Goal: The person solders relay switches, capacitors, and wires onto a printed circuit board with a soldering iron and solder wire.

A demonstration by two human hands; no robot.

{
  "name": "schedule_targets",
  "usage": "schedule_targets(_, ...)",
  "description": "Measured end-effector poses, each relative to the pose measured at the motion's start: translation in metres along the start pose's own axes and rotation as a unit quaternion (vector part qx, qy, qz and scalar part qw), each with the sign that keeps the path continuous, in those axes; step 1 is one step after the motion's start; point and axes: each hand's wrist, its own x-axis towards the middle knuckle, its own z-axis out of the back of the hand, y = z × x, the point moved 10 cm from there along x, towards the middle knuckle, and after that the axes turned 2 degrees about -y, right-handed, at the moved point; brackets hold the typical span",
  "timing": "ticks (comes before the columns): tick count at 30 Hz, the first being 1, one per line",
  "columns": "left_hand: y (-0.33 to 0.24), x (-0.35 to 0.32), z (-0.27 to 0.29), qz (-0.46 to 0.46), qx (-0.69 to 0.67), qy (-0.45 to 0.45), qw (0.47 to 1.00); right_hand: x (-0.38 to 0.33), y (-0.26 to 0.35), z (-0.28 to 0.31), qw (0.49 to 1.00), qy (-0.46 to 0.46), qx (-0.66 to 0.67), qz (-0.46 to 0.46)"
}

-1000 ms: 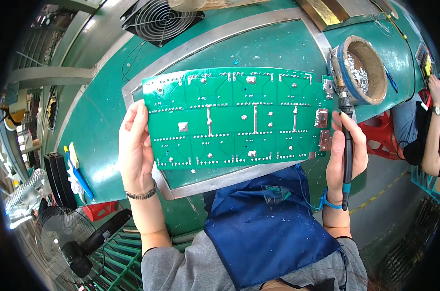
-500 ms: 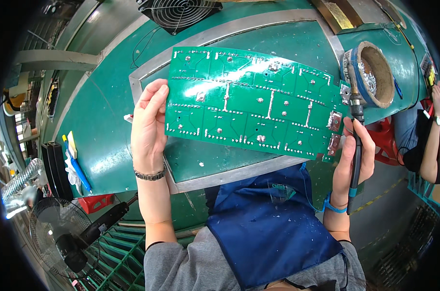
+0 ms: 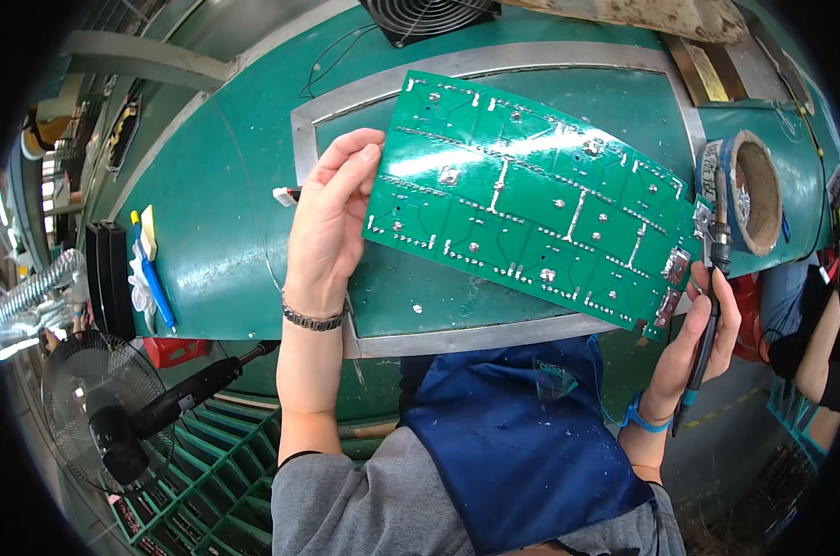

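Observation:
A large green circuit board (image 3: 522, 208) is held up over the bench, tilted down to the right, with its soldered side showing. My left hand (image 3: 338, 208) pinches its left edge between thumb and fingers. In my right hand (image 3: 702, 334) lies a soldering iron (image 3: 706, 347), its black handle slanting along the fingers and its metal barrel pointing up beside the board's right end. The right fingertips are close to the board's lower right corner; whether they also grip it I cannot make out. Silvery solder covers pads at that end.
A round cardboard-like ring holder (image 3: 755, 195) with bits of solder stands at the right. A black fan (image 3: 429, 17) sits at the back. Pens (image 3: 156, 278) and black boxes lie far left. Below them stand a floor fan (image 3: 114, 408) and green rack (image 3: 216, 473). Another person's arm (image 3: 820, 343) shows far right.
The board has shifted right in the view and tilted further, its right end lower. Both hands have moved with it, the soldering iron still in my right hand. The whole view has turned slightly.

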Motion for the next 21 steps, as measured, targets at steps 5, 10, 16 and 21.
schedule_targets(5, -0.0002, -0.0001, 0.0039, 0.0, -0.017, 0.01, 1.0, -0.0002, 0.0002, 0.0001, 1.0, -0.01, -0.021, 0.004)
schedule_targets(10, -0.0033, -0.0006, -0.0022, -0.012, -0.008, 0.014, 1.0, -0.0002, -0.0023, 0.0007, 0.999, -0.023, -0.021, -0.016)
schedule_targets(16, -0.0044, -0.0018, 0.0006, -0.014, 0.001, 0.004, 1.0, 0.001, 0.0002, -0.001, 0.999, -0.021, -0.025, 0.006)
schedule_targets(21, -0.0032, -0.0016, -0.001, -0.013, 0.006, 0.014, 1.0, 0.0008, 0.0003, -0.0006, 1.0, -0.024, -0.017, -0.002)
